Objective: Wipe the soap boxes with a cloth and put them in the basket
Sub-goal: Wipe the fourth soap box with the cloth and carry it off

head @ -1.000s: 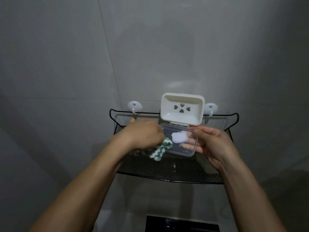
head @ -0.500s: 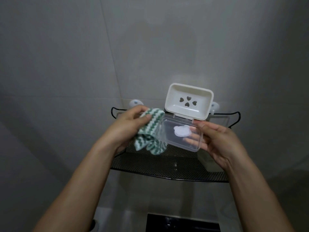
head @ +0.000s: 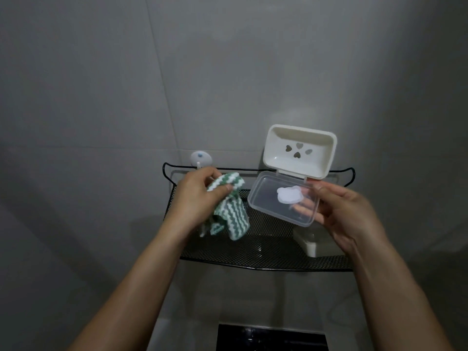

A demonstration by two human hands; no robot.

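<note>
Dim, flat grey light fills the view, brightest on the wall (head: 228, 72) above the basket (head: 258, 249) and darkening toward the corners. Soft arm shadows fall left of the basket; tile lines bow with wide-angle distortion, and detail is slightly soft

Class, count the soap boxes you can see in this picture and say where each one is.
2. An open soap box is held by the right hand above the basket; a second soap box lies in it, partly hidden.
</note>
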